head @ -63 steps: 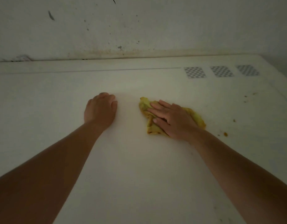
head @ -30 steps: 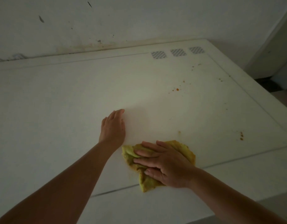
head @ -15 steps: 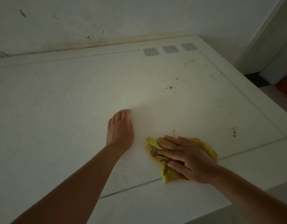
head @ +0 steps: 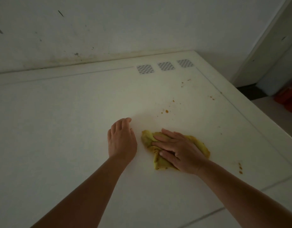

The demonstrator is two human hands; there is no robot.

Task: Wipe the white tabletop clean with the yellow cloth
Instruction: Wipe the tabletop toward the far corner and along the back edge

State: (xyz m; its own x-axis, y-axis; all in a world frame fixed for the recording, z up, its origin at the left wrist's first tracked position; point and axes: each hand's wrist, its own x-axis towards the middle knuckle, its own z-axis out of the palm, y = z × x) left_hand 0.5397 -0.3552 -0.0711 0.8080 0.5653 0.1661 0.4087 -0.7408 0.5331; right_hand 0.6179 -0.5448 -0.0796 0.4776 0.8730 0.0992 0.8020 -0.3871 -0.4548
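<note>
A crumpled yellow cloth [head: 200, 146], stained orange-brown, lies on the white tabletop [head: 68, 129] right of centre. My right hand [head: 178, 149] presses flat on top of it, fingers spread and pointing left, covering most of the cloth. My left hand [head: 121, 140] rests palm down on the bare table just left of the cloth, not touching it. Orange crumbs [head: 166, 111] dot the surface beyond the cloth, and a further orange smear [head: 240, 167] sits to the right of my right wrist.
A scuffed white wall [head: 109, 30] runs along the table's far edge. Three checkered squares [head: 166, 66] sit at the far right corner. The table's right edge [head: 260, 116] drops to the floor, where a red object [head: 288, 97] lies by a doorframe.
My right hand slid the cloth towards the near edge, then right and back away from it. My left hand stayed flat. The view shifted towards the table's right corner.
</note>
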